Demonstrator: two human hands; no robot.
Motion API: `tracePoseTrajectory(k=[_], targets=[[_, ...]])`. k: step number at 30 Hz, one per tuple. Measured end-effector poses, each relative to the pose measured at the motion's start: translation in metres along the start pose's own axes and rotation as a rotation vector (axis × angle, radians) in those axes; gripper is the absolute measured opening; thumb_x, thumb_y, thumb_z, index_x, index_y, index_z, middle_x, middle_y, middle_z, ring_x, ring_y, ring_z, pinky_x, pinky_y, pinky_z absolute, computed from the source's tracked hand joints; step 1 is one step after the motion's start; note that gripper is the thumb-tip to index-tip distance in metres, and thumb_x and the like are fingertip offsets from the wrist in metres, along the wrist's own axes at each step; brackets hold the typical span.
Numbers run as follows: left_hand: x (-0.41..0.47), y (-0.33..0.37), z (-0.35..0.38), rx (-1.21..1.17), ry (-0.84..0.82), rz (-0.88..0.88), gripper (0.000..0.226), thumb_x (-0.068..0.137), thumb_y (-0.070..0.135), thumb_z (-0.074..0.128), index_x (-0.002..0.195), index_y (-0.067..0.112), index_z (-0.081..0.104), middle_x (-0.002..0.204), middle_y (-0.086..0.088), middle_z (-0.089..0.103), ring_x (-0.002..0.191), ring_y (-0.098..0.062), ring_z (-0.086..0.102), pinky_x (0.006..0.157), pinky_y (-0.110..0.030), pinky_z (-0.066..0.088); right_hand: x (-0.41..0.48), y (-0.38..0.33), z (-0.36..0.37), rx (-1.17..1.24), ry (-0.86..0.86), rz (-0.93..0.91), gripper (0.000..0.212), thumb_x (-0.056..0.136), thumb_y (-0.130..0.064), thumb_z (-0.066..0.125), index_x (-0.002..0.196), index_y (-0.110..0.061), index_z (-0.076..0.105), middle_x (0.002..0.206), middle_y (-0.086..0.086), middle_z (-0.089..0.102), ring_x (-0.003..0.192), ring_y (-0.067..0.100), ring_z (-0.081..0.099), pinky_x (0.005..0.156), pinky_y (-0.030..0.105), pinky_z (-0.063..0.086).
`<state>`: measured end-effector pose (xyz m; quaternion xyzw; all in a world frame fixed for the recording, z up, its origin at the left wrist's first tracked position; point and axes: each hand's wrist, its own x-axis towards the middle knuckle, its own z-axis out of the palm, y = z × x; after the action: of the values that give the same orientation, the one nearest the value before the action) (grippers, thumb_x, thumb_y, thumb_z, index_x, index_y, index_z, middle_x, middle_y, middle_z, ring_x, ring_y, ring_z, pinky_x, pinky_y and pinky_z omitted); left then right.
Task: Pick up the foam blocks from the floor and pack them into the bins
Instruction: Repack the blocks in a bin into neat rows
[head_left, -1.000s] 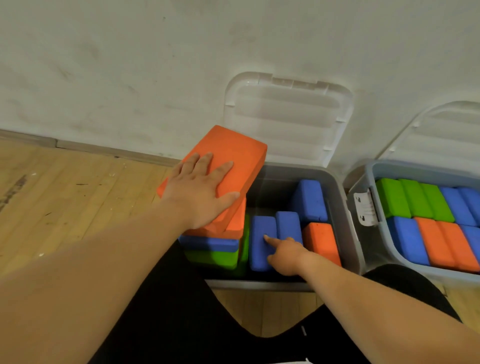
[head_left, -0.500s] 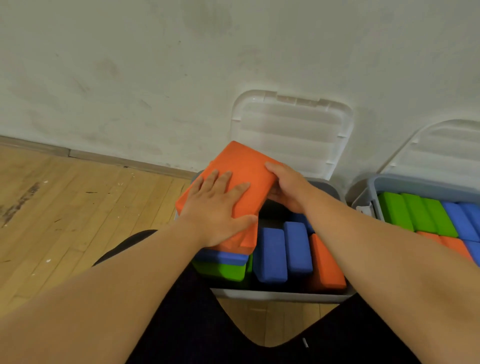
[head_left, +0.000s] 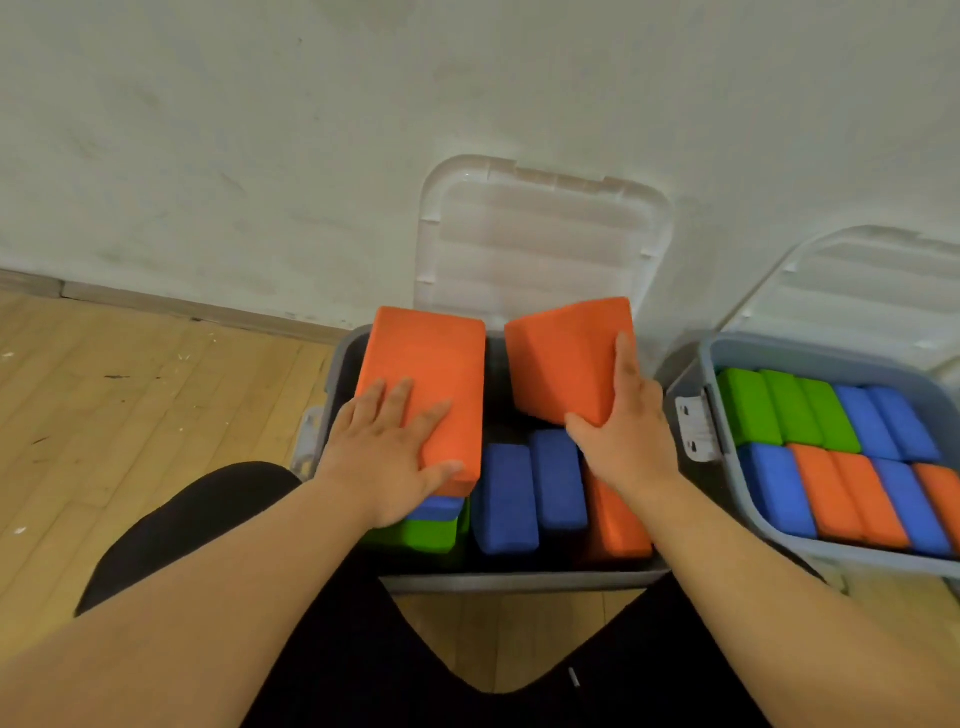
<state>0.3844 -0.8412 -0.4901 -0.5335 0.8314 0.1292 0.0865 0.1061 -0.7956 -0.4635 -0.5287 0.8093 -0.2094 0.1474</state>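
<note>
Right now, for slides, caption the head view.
Left hand presses stacked orange block; right hand grips tilted orange block above bin.

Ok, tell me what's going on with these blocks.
A person is packing foam blocks into the near bin. The left hand lies flat on an orange block topping a blue-and-green stack at the bin's left. The right hand grips a second orange block, tilted, above the bin's far right. The neighbouring bin looks full.
</note>
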Motion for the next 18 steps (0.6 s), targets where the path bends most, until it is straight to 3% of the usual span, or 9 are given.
tracePoseTrajectory(k=[4,8,13,18], targets=[[0.001,-0.007,-0.002,0.008,-0.023,-0.020,0.084,0.086,0.088,0.020,0.157,0.053,-0.009,0.171,0.000,-0.013,0.156,-0.029,-0.014,0.125,-0.049,-0.001,-0.009,0.011,0.010,0.017,0.019,0.005,0.108,0.087,-0.040,0.072,0.157,-0.044,-0.010,0.147,0.016,0.033,0.127,0.040,0.047,0.102,0.051,0.044],[-0.002,-0.005,-0.003,0.006,-0.021,-0.019,0.082,0.088,0.086,0.019,0.157,0.053,-0.010,0.171,0.000,-0.014,0.156,-0.029,-0.014,0.125,-0.049,-0.001,0.000,0.011,0.005,0.049,0.119,-0.057,0.094,0.085,-0.041,0.070,0.156,-0.038,0.009,0.149,0.006,0.029,0.135,0.032,0.042,0.102,0.057,0.048],[-0.003,-0.007,0.000,0.003,-0.003,-0.016,0.082,0.087,0.087,0.017,0.156,0.053,-0.011,0.171,-0.001,-0.013,0.156,-0.029,-0.014,0.126,-0.050,-0.001,-0.012,0.015,0.000,-0.070,0.019,-0.131,0.089,0.089,-0.051,0.068,0.157,-0.043,0.011,0.149,0.005,0.032,0.125,0.033,0.052,0.091,0.048,0.053],[-0.005,-0.005,0.000,0.006,-0.001,-0.011,0.082,0.087,0.086,0.016,0.157,0.052,-0.011,0.171,-0.002,-0.013,0.156,-0.029,-0.014,0.125,-0.050,-0.002,-0.002,-0.002,-0.030,-0.190,-0.030,0.009,0.085,0.093,-0.056,0.060,0.161,-0.037,0.012,0.149,0.016,0.036,0.125,0.040,0.052,0.097,0.046,0.046]])
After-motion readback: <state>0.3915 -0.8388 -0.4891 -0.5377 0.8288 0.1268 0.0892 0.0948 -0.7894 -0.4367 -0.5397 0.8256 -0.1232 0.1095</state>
